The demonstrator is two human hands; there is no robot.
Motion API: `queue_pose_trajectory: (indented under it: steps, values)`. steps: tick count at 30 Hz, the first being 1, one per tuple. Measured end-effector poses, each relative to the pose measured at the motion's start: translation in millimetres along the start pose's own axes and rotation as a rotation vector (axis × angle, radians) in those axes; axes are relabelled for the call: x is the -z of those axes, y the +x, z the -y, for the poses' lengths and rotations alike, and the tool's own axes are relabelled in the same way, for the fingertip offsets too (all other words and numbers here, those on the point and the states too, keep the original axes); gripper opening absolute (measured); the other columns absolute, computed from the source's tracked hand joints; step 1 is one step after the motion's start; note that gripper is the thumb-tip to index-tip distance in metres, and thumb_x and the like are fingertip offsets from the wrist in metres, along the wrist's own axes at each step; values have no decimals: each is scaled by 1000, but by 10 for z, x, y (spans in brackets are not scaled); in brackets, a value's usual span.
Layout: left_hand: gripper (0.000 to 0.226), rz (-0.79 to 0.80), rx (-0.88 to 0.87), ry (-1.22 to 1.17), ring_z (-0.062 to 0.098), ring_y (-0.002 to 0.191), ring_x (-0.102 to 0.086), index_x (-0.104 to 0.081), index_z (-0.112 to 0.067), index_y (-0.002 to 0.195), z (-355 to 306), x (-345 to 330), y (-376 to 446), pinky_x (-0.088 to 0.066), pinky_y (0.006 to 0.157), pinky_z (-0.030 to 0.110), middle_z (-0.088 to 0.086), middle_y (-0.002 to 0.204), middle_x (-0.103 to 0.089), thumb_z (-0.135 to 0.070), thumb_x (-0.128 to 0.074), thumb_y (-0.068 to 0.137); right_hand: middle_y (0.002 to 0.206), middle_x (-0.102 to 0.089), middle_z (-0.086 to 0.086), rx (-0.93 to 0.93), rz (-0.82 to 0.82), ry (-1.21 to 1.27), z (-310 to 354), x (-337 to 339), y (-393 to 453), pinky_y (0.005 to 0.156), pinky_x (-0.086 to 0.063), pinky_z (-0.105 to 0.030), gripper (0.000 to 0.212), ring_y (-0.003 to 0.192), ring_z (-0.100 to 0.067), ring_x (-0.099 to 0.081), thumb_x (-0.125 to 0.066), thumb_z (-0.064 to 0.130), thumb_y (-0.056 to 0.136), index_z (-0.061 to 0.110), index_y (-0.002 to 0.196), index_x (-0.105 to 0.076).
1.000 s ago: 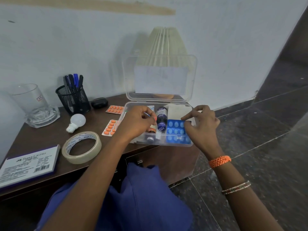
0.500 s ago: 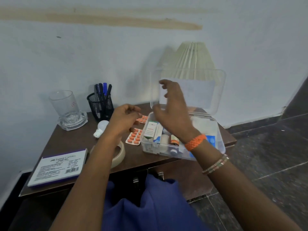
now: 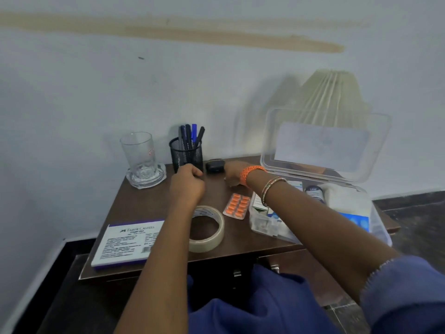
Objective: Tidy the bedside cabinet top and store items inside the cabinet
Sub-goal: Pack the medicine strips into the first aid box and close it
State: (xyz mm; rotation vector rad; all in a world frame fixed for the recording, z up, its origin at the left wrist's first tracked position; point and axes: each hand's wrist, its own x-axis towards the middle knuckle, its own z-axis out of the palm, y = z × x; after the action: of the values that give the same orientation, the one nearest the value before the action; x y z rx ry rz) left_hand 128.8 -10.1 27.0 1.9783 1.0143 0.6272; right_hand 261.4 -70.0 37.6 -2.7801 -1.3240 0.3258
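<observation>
My left hand (image 3: 187, 183) hovers with curled fingers over the brown cabinet top (image 3: 149, 206), just in front of the mesh pen holder (image 3: 186, 155); the white bulb that lay there is hidden under it. My right hand (image 3: 231, 175) reaches across to the spot beside the black earbud case (image 3: 215, 165), and its fingers are hidden. One orange pill strip (image 3: 237, 206) lies next to the open clear medicine box (image 3: 265, 227). The box holds packets and a small bottle, and its lid (image 3: 325, 145) stands up.
A tape roll (image 3: 216, 239) and a Faber-Castell stamp pad box (image 3: 125, 242) lie near the front edge. A glass mug (image 3: 138, 150) stands on a glass dish at the back left. A pleated lampshade (image 3: 332, 92) rises behind the box lid. Cabinet door handles (image 3: 237, 273) show below.
Both hands left the medicine box and moved left. My right hand crossed over to the area by the black case; my left hand went toward the bulb. The view shifted left.
</observation>
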Motion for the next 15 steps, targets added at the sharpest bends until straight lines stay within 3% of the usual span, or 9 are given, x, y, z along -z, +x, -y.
queue_pose_trajectory:
  steps: [3,6,10,15]
  values:
    - [27,-29,-98,130,29,96,-61,-59,-25,91,13,36,-12,-51,85,40,8,103,-65,-3,-49,78,121,-62,-18,-30,-33,41,-4,-61,143,88,-47,-32,33,109,-32,-59,-55,7,87,3,119,-58]
    - [28,-28,-110,126,29,95,-61,-59,-27,89,19,55,18,-52,84,41,9,101,-65,-3,-49,76,119,-62,-16,-47,-57,16,-30,-94,249,95,-49,-41,36,107,-34,-59,-59,11,83,7,119,-59]
    - [28,-13,-111,96,27,93,-62,-60,-26,88,0,90,1,-52,82,39,7,98,-67,-3,-47,78,115,-65,-14,-57,62,62,-12,15,220,80,-53,-34,38,97,-29,-63,-65,5,80,4,117,-58]
    - [25,3,-106,53,24,92,-62,-60,-25,85,-23,114,-13,-50,76,34,7,97,-68,-3,-48,84,123,-61,-17,-63,43,203,-56,132,122,86,-49,-32,46,110,-31,-61,-71,7,81,-1,123,-54]
